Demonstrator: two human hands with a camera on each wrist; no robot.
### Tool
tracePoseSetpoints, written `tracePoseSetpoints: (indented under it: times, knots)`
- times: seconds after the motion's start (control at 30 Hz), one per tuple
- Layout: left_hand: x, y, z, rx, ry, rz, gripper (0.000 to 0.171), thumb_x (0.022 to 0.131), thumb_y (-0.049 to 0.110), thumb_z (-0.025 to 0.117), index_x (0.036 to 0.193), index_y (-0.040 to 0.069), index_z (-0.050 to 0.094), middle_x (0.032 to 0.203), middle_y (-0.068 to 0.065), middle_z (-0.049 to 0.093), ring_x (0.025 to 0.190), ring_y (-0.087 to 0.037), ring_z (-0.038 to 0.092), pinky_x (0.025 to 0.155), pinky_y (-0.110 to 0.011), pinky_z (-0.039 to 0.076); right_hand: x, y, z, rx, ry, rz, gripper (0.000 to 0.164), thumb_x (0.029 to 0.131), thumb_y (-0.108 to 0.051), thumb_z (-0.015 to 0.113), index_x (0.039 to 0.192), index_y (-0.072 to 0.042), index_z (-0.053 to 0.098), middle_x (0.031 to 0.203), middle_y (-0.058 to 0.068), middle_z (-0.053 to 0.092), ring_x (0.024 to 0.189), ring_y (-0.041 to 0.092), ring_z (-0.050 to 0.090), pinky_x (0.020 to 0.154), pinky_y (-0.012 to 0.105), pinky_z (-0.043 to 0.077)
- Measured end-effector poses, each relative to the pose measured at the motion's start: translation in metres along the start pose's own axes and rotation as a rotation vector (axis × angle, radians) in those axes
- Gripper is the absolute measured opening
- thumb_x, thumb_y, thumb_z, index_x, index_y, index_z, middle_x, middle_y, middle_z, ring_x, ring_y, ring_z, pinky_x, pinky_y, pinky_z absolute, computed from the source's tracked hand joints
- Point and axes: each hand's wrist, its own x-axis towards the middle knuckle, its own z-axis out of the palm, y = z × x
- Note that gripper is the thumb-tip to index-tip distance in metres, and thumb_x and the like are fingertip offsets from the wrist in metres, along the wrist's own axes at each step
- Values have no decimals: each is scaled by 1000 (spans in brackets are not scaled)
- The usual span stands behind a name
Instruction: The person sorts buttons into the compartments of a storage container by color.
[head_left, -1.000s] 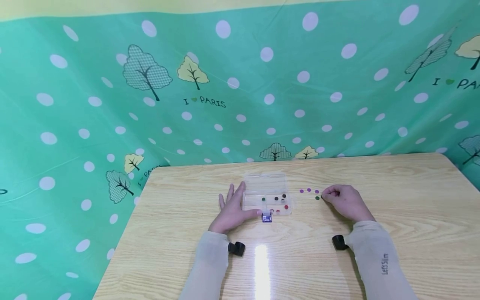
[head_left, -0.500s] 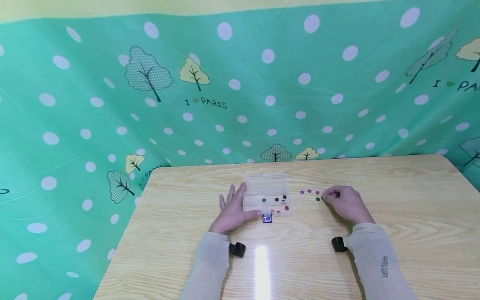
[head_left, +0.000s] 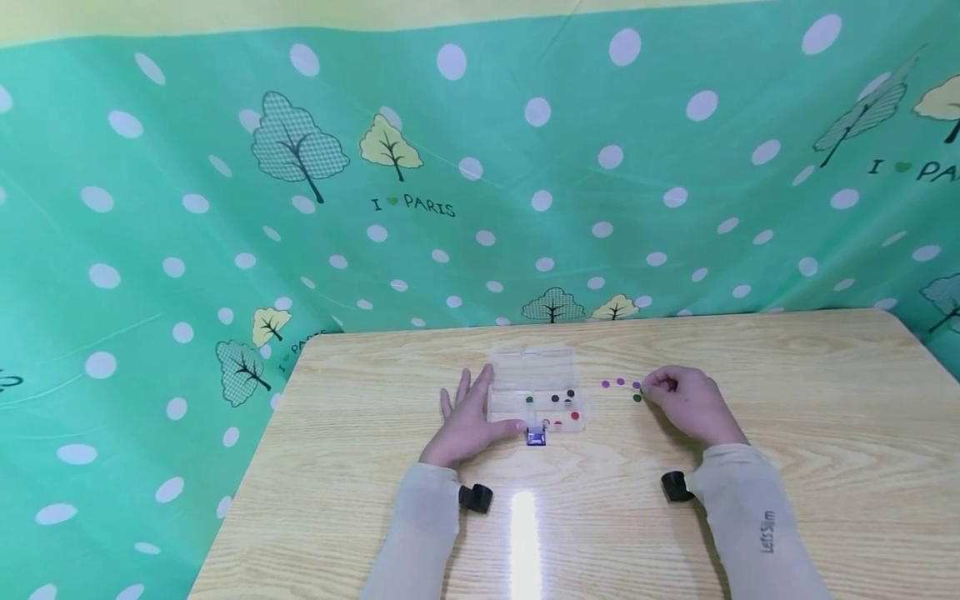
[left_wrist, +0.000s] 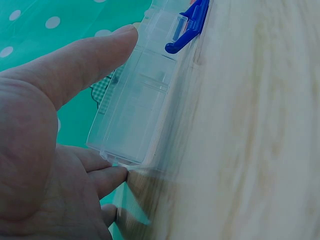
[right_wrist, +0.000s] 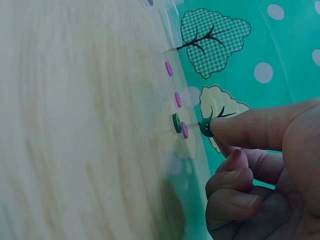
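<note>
My left hand (head_left: pixel 468 426) lies along the left side of a clear plastic box (head_left: pixel 512 405), its thumb and fingers nearly straight. In the left wrist view, the thumb touches the box near a blue latch (left_wrist: pixel 190 31), with other fingertips at the box's end. My right hand (head_left: pixel 692 406) pinches a green button (right_wrist: pixel 206 127) between thumb and forefinger, just above the table. Beside it on the table lie another green button (head_left: pixel 637 397) and several purple buttons, one (head_left: pixel 620 382) in the middle of their row.
The box's lid (head_left: pixel 534 367) is folded back. Its compartments hold a green button (head_left: pixel 529 400), dark buttons (head_left: pixel 555 398) and red buttons (head_left: pixel 575 415). The wooden table (head_left: pixel 360 500) backs onto a green dotted curtain (head_left: pixel 420 267).
My right hand has risen slightly, with the pinched green button now off the table. The left hand and the box stay in place.
</note>
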Motion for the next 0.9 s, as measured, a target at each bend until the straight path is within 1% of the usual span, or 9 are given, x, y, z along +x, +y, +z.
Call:
tracePoseSetpoints:
  times: [0.23, 0.43, 0.7, 0.9]
  knots:
    - [0, 0, -1, -6, 0, 5, 116, 75, 48, 84, 163, 20, 14, 167, -5, 14, 153, -24, -13, 114, -55, -24, 1, -6, 1, 7, 5, -22, 20, 100, -17, 57, 106, -2, 70, 93, 10, 66, 80, 23, 54, 69, 33, 44]
    - [-1, 1, -1, -9, 2, 16, 116, 75, 48, 84, 163, 18, 15, 167, -5, 15, 153, -24, -13, 114, -55, -25, 2, -11, 3, 15, 22, -54, 21, 99, -15, 55, 104, -1, 70, 88, 8, 65, 76, 22, 53, 67, 32, 45]
    - [1, 0, -1, 7, -8, 19, 116, 76, 49, 83, 163, 17, 13, 167, -4, 17, 153, -22, -12, 114, -52, -26, 4, -19, 8, 30, 26, -75, 20, 100, -16, 57, 104, -1, 69, 83, 6, 61, 74, 21, 51, 65, 32, 43]
    - [-1, 1, -1, -1, -1, 26, 116, 76, 48, 84, 163, 16, 15, 166, -6, 18, 153, -24, -12, 114, -53, -26, 5, -24, 13, 35, 28, -81, 18, 99, -15, 59, 103, -1, 69, 82, 6, 59, 75, 22, 50, 66, 32, 43]
